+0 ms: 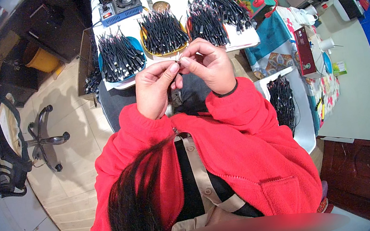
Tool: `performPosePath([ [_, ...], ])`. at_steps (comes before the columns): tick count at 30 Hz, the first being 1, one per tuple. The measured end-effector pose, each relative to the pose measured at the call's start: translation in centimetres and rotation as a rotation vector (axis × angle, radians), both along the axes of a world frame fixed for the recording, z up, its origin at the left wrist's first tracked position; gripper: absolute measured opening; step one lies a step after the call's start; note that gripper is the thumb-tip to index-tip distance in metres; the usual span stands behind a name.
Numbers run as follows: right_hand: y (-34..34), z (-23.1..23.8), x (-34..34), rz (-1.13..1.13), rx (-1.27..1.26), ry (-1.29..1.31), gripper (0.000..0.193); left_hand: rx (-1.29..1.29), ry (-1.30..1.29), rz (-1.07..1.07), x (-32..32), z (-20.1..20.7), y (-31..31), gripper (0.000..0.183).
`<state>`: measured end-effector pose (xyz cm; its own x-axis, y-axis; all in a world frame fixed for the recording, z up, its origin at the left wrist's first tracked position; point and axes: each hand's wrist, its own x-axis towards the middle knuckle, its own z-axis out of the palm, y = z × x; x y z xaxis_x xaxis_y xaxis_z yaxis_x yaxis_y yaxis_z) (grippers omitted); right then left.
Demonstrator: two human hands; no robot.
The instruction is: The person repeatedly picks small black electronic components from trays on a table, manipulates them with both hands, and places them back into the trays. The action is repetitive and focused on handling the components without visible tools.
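My left hand (155, 87) and my right hand (212, 66) meet in front of my chest, just short of the white table. Between their fingertips they pinch the thin wire ends of a black cable (179, 58). Both hands are closed, and my fingers cover most of it. Right beyond them sit bundles of short black cables in three trays: a blue tray (137, 44) at left, a yellow tray (156, 53) in the middle and an orange tray (225, 33) at right. White connectors show on many of those cables.
A blue device with a fan (122, 12) and a round tin (161, 6) stand behind the trays. Longer black cables (222, 7) lie at the far right. A white bin (305, 123) beside me holds more cables. An office chair (11, 147) stands at left.
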<state>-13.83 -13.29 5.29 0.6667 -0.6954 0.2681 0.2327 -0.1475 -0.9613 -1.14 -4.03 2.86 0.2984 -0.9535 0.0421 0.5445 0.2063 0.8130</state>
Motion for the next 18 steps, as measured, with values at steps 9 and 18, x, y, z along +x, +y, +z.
performPosePath([
  [9,0.3,-2.1,0.1,0.388,0.825,-0.194,0.015,-0.021,0.175,-0.158,0.6,-0.7,0.4,0.014],
  [18,0.3,-0.8,-0.3,0.28,0.559,-0.101,0.012,0.02,0.107,-0.227,1.0,-0.7,0.7,0.012],
])
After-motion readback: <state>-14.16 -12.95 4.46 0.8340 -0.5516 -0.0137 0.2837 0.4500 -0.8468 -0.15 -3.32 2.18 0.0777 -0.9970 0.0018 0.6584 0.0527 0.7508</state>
